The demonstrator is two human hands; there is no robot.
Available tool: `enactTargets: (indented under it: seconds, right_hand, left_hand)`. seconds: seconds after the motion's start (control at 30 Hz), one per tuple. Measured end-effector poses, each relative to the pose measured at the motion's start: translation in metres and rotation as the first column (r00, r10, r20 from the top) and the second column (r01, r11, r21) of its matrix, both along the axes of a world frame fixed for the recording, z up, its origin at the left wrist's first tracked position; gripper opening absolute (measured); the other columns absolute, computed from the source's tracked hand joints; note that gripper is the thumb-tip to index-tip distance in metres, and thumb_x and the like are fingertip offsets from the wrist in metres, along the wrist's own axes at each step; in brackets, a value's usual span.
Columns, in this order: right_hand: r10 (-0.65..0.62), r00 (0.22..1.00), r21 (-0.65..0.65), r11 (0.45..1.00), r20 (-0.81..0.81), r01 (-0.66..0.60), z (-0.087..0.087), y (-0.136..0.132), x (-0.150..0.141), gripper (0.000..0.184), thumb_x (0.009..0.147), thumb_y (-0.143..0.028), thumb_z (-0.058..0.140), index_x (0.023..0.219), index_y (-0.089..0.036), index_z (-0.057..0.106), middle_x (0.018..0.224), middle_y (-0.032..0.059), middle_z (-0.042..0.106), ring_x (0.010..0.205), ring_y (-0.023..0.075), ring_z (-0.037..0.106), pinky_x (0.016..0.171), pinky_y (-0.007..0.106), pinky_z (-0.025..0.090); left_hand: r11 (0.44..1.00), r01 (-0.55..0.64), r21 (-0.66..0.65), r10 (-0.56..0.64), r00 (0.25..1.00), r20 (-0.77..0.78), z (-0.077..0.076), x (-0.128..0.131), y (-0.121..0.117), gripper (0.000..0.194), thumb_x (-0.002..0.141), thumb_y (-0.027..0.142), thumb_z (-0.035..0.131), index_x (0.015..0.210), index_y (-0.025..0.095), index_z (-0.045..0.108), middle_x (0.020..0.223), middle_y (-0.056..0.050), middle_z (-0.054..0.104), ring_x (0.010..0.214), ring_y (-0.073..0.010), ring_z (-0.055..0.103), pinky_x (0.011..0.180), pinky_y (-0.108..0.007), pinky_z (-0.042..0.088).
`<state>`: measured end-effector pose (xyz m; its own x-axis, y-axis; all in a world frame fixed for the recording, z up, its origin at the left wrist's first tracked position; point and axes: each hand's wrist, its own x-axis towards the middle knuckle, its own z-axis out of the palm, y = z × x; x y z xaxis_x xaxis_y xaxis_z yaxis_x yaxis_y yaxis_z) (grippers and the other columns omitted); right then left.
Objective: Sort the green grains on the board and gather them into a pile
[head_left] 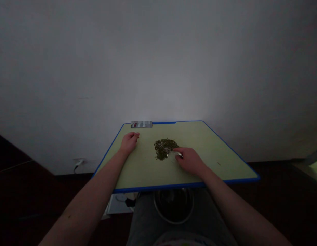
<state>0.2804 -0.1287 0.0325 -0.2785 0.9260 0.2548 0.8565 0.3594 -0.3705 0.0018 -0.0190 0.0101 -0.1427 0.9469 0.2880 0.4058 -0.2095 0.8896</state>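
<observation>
A loose heap of small dark-green grains, like mung beans, [161, 149] is spread on the pale yellow table [148, 174] with a blue rim. At the heap's near right side, my right hand [191, 160] is closed on a shiny, see-through rounded piece [171, 156], too dim to name exactly. This piece touches the edge of the heap. Left of the grains and apart from them, my left hand [129, 141] rests on the tabletop with its fingers curled shut. Whatever it may hold is hidden.
A phone [141, 124] lies at the table's back left edge, against the wall. Below the front edge, a metal bowl [173, 221] sits on my lap. One thin dark scrap [219, 163] lies on the right. A plug [80, 162] is in the wall at left.
</observation>
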Motion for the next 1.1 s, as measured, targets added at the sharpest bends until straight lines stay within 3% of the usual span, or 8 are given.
enactTargets:
  seconds: [0.33, 0.47, 0.73, 0.97, 1.1]
  right_hand:
    - [0.092, 0.995, -0.140, 0.985, -0.046, -0.097, 0.000, -0.003, 0.010, 0.036, 0.074, -0.022, 0.049, 0.107, -0.023, 0.064, 0.062, 0.0000, 0.061, 0.054, 0.0132, 0.051, 0.055, 0.024, 0.035]
    - [0.089, 0.995, -0.142, 0.985, -0.053, -0.096, -0.001, -0.008, 0.013, 0.036, 0.074, -0.022, 0.049, 0.107, -0.022, 0.063, 0.065, 0.0007, 0.062, 0.056, 0.0131, 0.051, 0.057, 0.024, 0.036]
    - [-0.062, 0.998, -0.085, 0.995, -0.017, 0.061, -0.005, -0.004, 0.021, 0.037, 0.078, -0.024, 0.045, 0.111, -0.020, 0.061, 0.076, 0.0042, 0.066, 0.066, 0.0158, 0.057, 0.067, 0.026, 0.040]
    - [-0.015, 0.999, -0.025, 1.000, 0.042, 0.016, -0.004, 0.005, 0.009, 0.036, 0.080, -0.023, 0.044, 0.112, -0.021, 0.060, 0.095, 0.0053, 0.067, 0.082, 0.0170, 0.059, 0.076, 0.027, 0.040]
    - [0.024, 0.999, -0.047, 0.999, 0.025, -0.023, -0.003, 0.003, 0.005, 0.036, 0.079, -0.022, 0.046, 0.111, -0.024, 0.061, 0.092, 0.0032, 0.068, 0.085, 0.0175, 0.059, 0.077, 0.028, 0.040]
  left_hand:
    - [0.999, 0.028, 0.036, -0.029, 1.000, 0.013, -0.009, -0.006, 0.007, 0.033, 0.072, 0.048, 0.049, 0.062, 0.017, 0.054, 0.046, 0.004, 0.042, 0.042, -0.0080, 0.036, 0.043, -0.021, 0.028]
    - [0.999, 0.017, 0.035, -0.017, 1.000, 0.002, -0.007, -0.005, 0.006, 0.032, 0.072, 0.047, 0.050, 0.061, 0.016, 0.053, 0.046, 0.004, 0.042, 0.043, -0.0080, 0.037, 0.044, -0.021, 0.029]
    - [1.000, 0.015, 0.013, -0.015, 1.000, 0.010, -0.005, -0.004, 0.004, 0.032, 0.071, 0.046, 0.049, 0.061, 0.016, 0.053, 0.045, 0.004, 0.042, 0.042, -0.0082, 0.036, 0.043, -0.022, 0.029]
    - [0.999, 0.005, 0.041, -0.004, 1.000, -0.020, -0.007, -0.006, 0.006, 0.034, 0.072, 0.048, 0.050, 0.060, 0.016, 0.054, 0.046, 0.004, 0.042, 0.043, -0.0086, 0.038, 0.044, -0.022, 0.029]
    - [0.999, 0.016, 0.032, -0.015, 1.000, -0.012, -0.006, -0.006, 0.005, 0.033, 0.072, 0.047, 0.049, 0.060, 0.016, 0.054, 0.046, 0.004, 0.042, 0.043, -0.0086, 0.037, 0.044, -0.021, 0.029]
